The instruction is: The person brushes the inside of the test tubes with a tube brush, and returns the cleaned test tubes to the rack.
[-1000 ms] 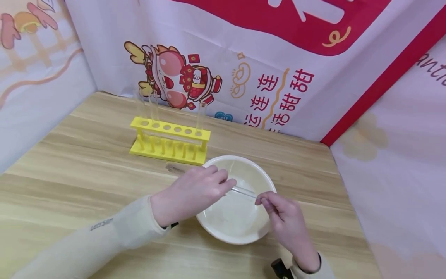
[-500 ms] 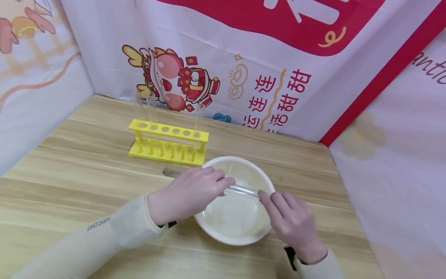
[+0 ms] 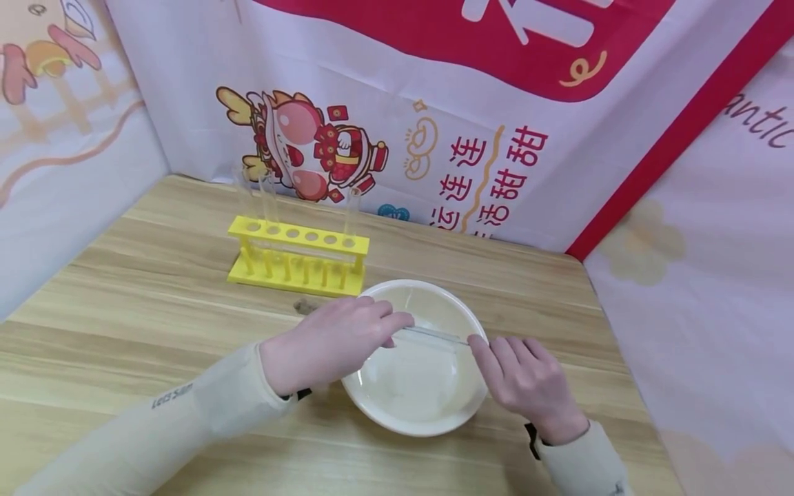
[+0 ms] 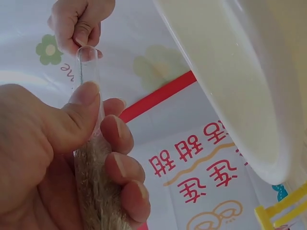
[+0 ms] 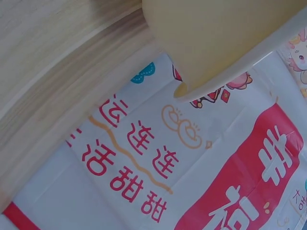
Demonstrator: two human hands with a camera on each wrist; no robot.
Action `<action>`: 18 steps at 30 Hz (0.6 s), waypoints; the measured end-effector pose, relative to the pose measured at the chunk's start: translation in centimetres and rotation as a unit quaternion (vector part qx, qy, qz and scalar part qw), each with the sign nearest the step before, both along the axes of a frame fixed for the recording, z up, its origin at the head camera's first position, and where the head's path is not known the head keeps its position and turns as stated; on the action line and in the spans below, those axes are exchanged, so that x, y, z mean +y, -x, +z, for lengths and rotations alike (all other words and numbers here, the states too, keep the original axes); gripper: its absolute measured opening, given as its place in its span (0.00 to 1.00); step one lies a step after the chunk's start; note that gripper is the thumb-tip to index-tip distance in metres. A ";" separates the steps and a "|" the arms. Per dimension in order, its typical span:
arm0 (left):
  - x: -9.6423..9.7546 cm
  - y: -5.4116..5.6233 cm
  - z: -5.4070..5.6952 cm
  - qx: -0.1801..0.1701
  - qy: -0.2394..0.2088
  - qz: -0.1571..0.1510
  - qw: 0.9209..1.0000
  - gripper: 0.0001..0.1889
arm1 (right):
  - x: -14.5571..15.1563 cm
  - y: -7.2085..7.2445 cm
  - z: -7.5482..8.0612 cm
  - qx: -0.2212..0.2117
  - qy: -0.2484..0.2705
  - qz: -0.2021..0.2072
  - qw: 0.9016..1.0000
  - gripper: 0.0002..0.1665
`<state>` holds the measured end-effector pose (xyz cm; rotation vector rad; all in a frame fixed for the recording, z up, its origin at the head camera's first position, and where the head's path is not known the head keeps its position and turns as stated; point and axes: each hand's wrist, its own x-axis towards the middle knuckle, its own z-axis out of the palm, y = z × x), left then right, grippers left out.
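Over a white basin (image 3: 412,386), my left hand (image 3: 335,341) grips a clear glass test tube (image 3: 431,333), its fingers curled round it. A test tube brush (image 4: 98,187) with brownish bristles sits inside the tube within my left palm. Its bristled end shows past the left hand in the head view. The thin brush wire leads out of the tube's mouth. My right hand (image 3: 533,379) pinches the wire near the basin's right rim, its knuckles facing up. In the right wrist view the right hand is out of sight.
A yellow test tube rack (image 3: 298,238) stands behind the basin to the left, with several empty holes. Clear test tubes (image 3: 351,217) stand upright in it at both ends. Printed cloth walls (image 3: 527,220) border the wooden table (image 3: 155,317) at the back and sides.
My right hand has turned from thumb-side up to knuckles up and shifted slightly right along the wire's line. My left hand keeps its grip on the test tube. The head view has shifted slightly.
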<state>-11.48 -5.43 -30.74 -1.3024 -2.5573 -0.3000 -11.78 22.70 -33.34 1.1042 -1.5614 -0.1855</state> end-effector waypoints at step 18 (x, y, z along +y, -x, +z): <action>-0.9 0.2 -0.1 0.068 0.000 -0.001 0.998 0.23 | -0.5 -0.9 0.5 -0.120 0.045 -0.029 0.991 0.15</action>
